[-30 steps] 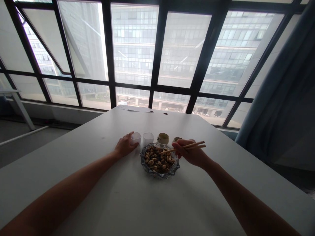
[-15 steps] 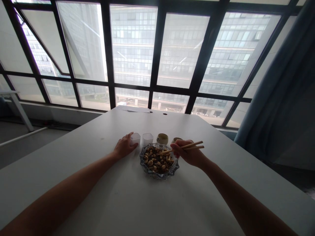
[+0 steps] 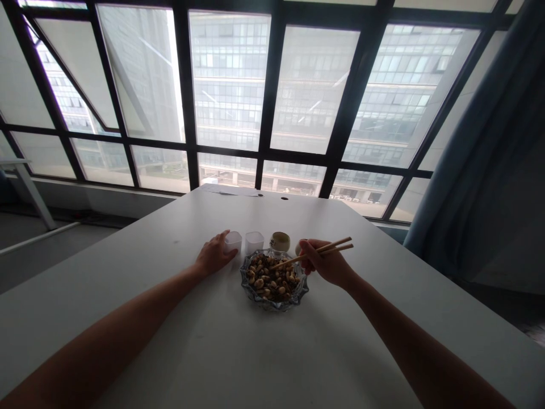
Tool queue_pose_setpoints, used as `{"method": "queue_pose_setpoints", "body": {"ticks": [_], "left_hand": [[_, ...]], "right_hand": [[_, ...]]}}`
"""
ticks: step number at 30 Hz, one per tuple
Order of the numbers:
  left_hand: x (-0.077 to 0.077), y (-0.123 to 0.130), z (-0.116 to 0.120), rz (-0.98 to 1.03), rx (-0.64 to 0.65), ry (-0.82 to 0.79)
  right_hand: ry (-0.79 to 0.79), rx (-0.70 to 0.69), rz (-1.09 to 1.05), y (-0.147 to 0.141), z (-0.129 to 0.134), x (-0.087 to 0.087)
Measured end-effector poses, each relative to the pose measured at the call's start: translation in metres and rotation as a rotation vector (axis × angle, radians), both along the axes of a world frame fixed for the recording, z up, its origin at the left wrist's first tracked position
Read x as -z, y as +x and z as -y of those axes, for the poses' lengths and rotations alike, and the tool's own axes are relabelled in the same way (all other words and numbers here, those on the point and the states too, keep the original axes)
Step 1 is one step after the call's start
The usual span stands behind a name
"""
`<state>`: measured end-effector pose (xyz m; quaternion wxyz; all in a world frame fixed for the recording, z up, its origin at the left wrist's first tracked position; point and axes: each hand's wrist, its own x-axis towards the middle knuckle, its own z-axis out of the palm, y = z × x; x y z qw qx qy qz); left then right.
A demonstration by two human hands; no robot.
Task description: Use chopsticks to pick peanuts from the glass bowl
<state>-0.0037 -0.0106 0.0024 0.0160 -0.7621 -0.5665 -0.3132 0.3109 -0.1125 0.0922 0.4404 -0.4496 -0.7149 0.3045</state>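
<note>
My left hand [image 3: 215,254] is wrapped partly round the left translucent cup [image 3: 233,242]. A second translucent cup [image 3: 254,242] stands beside it, followed by a yellowish-green cup [image 3: 280,242]. Another light cup is mostly hidden behind my right hand [image 3: 322,261]. That hand grips a pair of wooden chopsticks [image 3: 336,246], whose tips reach down into the mixed nuts [image 3: 272,281]. The nuts fill a clear glass bowl [image 3: 275,305] with a scalloped rim, in front of the cups.
The white table [image 3: 238,352] extends away to large windows [image 3: 230,79]. Papers [image 3: 238,191] lie at its far edge. A blue curtain [image 3: 460,153] hangs at the right, and part of another white table [image 3: 34,193] shows at the far left.
My right hand has shifted slightly and the chopsticks have changed angle, their rear ends crossing closer together. My left hand stays at the cup.
</note>
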Motion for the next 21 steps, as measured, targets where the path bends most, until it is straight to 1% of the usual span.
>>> {"method": "queue_pose_setpoints", "body": {"ticks": [5, 11, 17, 21], "left_hand": [[0.000, -0.001, -0.001, -0.006, 0.003, -0.005], [-0.001, 0.000, 0.001, -0.002, 0.004, -0.016], [-0.002, 0.000, 0.002, -0.015, -0.010, -0.041], [-0.003, 0.001, 0.003, -0.014, -0.007, -0.037]], "right_hand": [[-0.038, 0.065, -0.107, 0.003, -0.006, 0.003], [-0.101, 0.166, -0.209, 0.015, -0.015, 0.004], [-0.238, 0.249, -0.451, 0.027, -0.027, 0.010], [-0.281, 0.258, -0.551, 0.032, -0.029, 0.008]]}}
